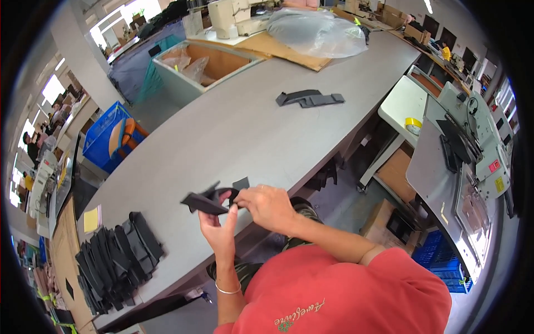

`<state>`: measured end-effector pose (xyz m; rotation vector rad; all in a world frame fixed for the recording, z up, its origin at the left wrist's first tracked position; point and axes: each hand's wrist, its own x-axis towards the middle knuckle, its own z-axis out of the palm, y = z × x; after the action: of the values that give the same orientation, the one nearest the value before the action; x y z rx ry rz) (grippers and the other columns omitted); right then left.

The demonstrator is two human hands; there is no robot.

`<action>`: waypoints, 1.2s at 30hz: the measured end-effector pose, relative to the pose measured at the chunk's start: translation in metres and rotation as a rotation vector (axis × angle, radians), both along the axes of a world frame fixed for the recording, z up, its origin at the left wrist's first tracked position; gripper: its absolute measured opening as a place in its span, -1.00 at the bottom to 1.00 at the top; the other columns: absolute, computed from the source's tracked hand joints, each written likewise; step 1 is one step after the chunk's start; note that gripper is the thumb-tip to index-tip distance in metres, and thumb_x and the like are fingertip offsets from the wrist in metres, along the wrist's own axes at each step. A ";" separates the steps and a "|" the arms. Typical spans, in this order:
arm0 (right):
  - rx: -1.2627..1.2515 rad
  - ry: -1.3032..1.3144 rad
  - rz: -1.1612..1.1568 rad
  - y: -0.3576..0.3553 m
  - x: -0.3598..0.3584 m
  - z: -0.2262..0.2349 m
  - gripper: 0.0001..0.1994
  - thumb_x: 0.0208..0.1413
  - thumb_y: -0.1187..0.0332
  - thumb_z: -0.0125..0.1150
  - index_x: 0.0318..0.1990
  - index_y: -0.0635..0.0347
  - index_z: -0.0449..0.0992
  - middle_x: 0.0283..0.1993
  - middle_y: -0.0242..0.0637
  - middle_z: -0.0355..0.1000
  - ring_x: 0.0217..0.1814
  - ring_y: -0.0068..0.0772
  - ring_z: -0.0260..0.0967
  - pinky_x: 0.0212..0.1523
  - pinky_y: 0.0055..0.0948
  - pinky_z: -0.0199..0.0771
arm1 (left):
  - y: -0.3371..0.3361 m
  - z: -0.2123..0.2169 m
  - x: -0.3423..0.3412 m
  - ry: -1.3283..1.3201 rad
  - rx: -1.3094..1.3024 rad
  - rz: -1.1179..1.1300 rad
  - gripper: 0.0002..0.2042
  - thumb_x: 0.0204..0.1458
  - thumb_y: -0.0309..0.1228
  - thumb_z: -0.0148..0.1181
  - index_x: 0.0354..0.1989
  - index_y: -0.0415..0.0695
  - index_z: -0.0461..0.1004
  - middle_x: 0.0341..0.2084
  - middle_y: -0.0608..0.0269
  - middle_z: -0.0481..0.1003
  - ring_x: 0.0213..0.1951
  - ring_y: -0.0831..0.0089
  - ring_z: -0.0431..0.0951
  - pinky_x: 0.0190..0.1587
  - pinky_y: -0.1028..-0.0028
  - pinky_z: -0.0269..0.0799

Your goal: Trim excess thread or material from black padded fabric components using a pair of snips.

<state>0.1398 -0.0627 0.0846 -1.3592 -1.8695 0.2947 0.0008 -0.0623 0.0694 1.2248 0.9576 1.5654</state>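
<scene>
My left hand (219,227) grips a folded black fabric piece (201,202) above the near edge of the grey table (222,139). The fingers of my right hand (266,207) are pinched on the right end of the same piece, beside my left thumb. Its exact shape is partly hidden by my fingers. To the left lies a row of similar black fabric pieces (118,257), packed against each other. Farther off on the tabletop are a few flat, folded black pieces (311,99).
A yellow paper pad (92,219) lies by the row. Left of the table stand a blue crate (105,133) and a large open bin (183,78). At the far end are cardboard, a clear plastic bag (317,32) and a sewing machine (231,19). A machine table (439,178) stands right.
</scene>
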 end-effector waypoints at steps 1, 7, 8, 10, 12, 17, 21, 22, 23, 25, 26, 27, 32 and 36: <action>-0.045 0.047 0.004 0.001 0.004 -0.001 -0.90 0.03 0.38 0.11 -0.34 0.12 0.54 -0.42 -0.26 0.51 -0.34 -0.19 0.46 -0.40 -0.25 0.42 | 0.000 0.005 -0.002 -0.111 -0.066 -0.027 -0.50 -0.06 -0.67 0.17 0.11 -0.29 0.20 -0.14 0.13 0.46 -0.02 0.37 0.47 0.10 0.37 0.31; -0.338 0.305 0.040 0.008 0.047 0.013 -0.79 0.11 0.29 0.11 -0.14 0.11 0.54 -0.34 -0.25 0.52 -0.34 -0.28 0.44 -0.28 -0.40 0.39 | 0.019 0.010 -0.016 -0.320 -0.125 -0.187 -0.68 0.11 -0.53 0.07 0.02 -0.33 0.21 -0.11 -0.03 0.46 -0.05 0.30 0.49 0.08 0.29 0.33; -0.306 0.356 0.051 0.009 0.048 0.011 -0.78 0.11 0.30 0.13 -0.13 0.12 0.54 -0.35 -0.28 0.52 -0.36 -0.34 0.42 -0.28 -0.43 0.38 | 0.017 0.012 -0.020 -0.296 -0.155 -0.212 -0.66 0.11 -0.54 0.08 0.01 -0.33 0.16 -0.13 -0.13 0.49 -0.11 0.32 0.52 0.01 0.34 0.41; -0.310 0.384 0.083 0.009 0.048 0.013 -0.79 0.11 0.32 0.14 -0.12 0.12 0.54 -0.35 -0.31 0.51 -0.36 -0.40 0.39 -0.29 -0.44 0.37 | 0.017 0.008 -0.019 -0.267 -0.200 -0.217 -0.66 0.10 -0.54 0.09 -0.03 -0.30 0.09 -0.15 -0.20 0.49 -0.20 0.35 0.55 -0.11 0.42 0.49; -0.302 0.413 0.098 0.009 0.045 0.013 -0.79 0.10 0.34 0.15 -0.11 0.12 0.54 -0.35 -0.35 0.50 -0.36 -0.45 0.37 -0.29 -0.46 0.35 | 0.015 0.004 -0.018 -0.240 -0.215 -0.196 -0.64 0.10 -0.53 0.10 -0.01 -0.32 0.10 -0.13 -0.19 0.49 -0.23 0.30 0.56 -0.13 0.38 0.51; -0.005 0.254 0.148 0.009 0.033 0.014 -0.81 0.04 0.34 0.21 -0.17 0.08 0.56 -0.36 -0.38 0.48 -0.34 -0.42 0.32 -0.29 -0.43 0.32 | 0.008 0.006 -0.009 -0.255 -0.232 -0.219 -0.61 0.07 -0.58 0.11 -0.03 -0.28 0.04 -0.16 -0.17 0.51 -0.33 0.38 0.57 -0.26 0.42 0.56; 0.046 0.176 0.135 0.014 0.032 0.008 -0.81 0.02 0.35 0.22 -0.18 0.08 0.56 -0.38 -0.38 0.48 -0.37 -0.37 0.31 -0.31 -0.41 0.32 | 0.002 0.007 -0.005 -0.203 -0.268 -0.285 -0.43 0.03 -0.63 0.09 0.20 -0.25 -0.04 -0.21 -0.05 0.52 -0.36 0.41 0.57 -0.29 0.40 0.59; 0.058 0.195 0.141 0.016 0.031 0.006 -0.81 0.03 0.36 0.21 -0.18 0.08 0.56 -0.39 -0.38 0.48 -0.37 -0.37 0.30 -0.32 -0.40 0.32 | 0.002 0.008 -0.003 -0.202 -0.269 -0.285 -0.43 0.03 -0.63 0.09 0.20 -0.25 -0.04 -0.21 -0.05 0.52 -0.36 0.41 0.57 -0.29 0.40 0.59; 0.069 0.213 0.147 0.017 0.030 0.005 -0.82 0.03 0.37 0.20 -0.18 0.08 0.56 -0.40 -0.37 0.48 -0.38 -0.36 0.30 -0.32 -0.40 0.31 | 0.001 0.008 -0.003 -0.197 -0.263 -0.323 -0.45 0.02 -0.65 0.07 0.18 -0.24 0.00 -0.21 -0.04 0.52 -0.37 0.42 0.58 -0.30 0.40 0.59; 0.078 0.210 0.131 0.019 0.029 0.006 -0.83 0.04 0.37 0.19 -0.19 0.08 0.56 -0.41 -0.37 0.48 -0.38 -0.36 0.30 -0.33 -0.40 0.32 | 0.000 0.007 0.000 -0.236 -0.263 -0.369 -0.44 -0.02 -0.70 0.01 0.21 -0.22 0.05 -0.21 -0.04 0.52 -0.41 0.41 0.59 -0.36 0.40 0.61; 0.086 0.206 0.115 0.020 0.029 0.006 -0.83 0.04 0.37 0.18 -0.20 0.08 0.56 -0.41 -0.38 0.48 -0.38 -0.35 0.31 -0.34 -0.39 0.32 | 0.000 0.007 0.000 -0.236 -0.263 -0.369 -0.44 -0.02 -0.70 0.01 0.21 -0.22 0.05 -0.21 -0.04 0.52 -0.41 0.41 0.59 -0.36 0.40 0.61; 0.086 0.206 0.114 0.022 0.029 0.006 -0.83 0.04 0.37 0.18 -0.20 0.08 0.56 -0.41 -0.38 0.48 -0.38 -0.35 0.31 -0.34 -0.39 0.32 | 0.000 0.008 0.000 -0.219 -0.266 -0.377 -0.39 -0.02 -0.70 0.02 0.26 -0.22 0.01 -0.19 -0.09 0.51 -0.43 0.35 0.59 -0.39 0.40 0.60; 0.221 0.116 0.071 0.030 0.031 0.003 -0.84 0.04 0.38 0.18 -0.20 0.08 0.57 -0.41 -0.37 0.48 -0.41 -0.31 0.32 -0.35 -0.35 0.35 | 0.002 0.007 0.001 -0.211 -0.308 -0.389 -0.31 -0.06 -0.73 -0.04 0.34 -0.19 -0.02 -0.21 -0.08 0.51 -0.49 0.35 0.59 -0.44 0.40 0.62; 0.164 0.126 0.068 0.033 0.033 0.005 -0.81 0.02 0.38 0.21 -0.18 0.07 0.56 -0.37 -0.36 0.50 -0.37 -0.32 0.34 -0.33 -0.39 0.36 | 0.004 0.004 0.000 -0.228 -0.352 -0.407 -0.32 -0.06 -0.74 -0.05 0.34 -0.19 0.00 -0.25 -0.08 0.53 -0.47 0.31 0.60 -0.43 0.39 0.61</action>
<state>0.1725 -0.0296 0.0896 -1.1425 -1.7964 0.2495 0.0005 -0.0586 0.0733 0.9009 0.7400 1.1285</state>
